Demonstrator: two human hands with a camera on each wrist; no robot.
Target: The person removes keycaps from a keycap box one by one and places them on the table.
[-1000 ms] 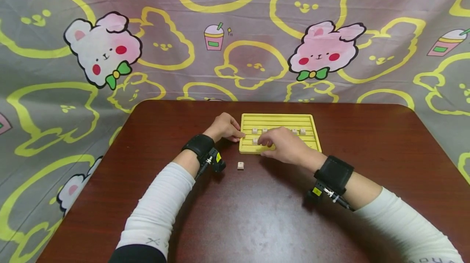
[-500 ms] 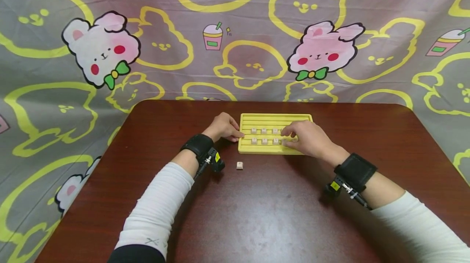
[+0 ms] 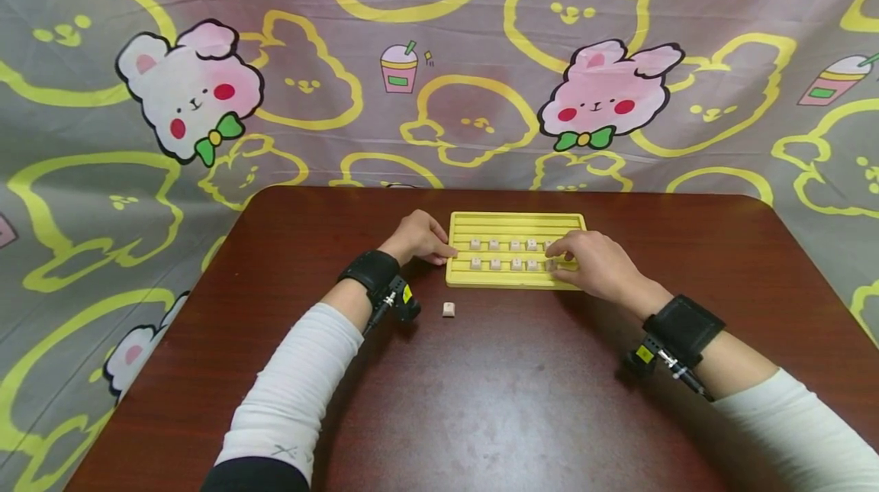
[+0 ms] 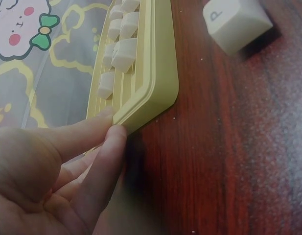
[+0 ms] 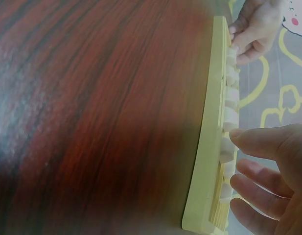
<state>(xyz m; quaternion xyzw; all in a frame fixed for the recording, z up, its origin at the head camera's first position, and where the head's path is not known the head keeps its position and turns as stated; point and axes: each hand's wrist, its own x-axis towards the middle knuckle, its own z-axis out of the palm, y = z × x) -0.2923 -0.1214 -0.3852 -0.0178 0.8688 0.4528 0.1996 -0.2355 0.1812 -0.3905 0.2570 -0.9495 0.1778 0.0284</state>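
Observation:
A yellow ridged tray [image 3: 516,222] lies toward the back of the table, bearing two rows of pale keycaps [image 3: 515,246]. My left hand [image 3: 419,238] pinches the tray's left side between thumb and fingers; the left wrist view shows that grip at a corner. Over the tray's right part is my right hand [image 3: 599,262], fingers slightly bent and spread. Its thumb touches a front-row keycap [image 5: 227,150] in the right wrist view, while the other fingertips are near the back row. The right end of the rows is partly hidden by this hand.
One loose keycap [image 3: 449,310], marked P in the left wrist view, sits on the dark wooden table [image 3: 439,416] in front of the tray. A patterned cloth [image 3: 474,42] hangs behind the table's far edge.
My right hand has moved rightward along the keycap rows, uncovering more keycaps behind it. The left hand stays at the tray's left side, and the loose keycap has not moved.

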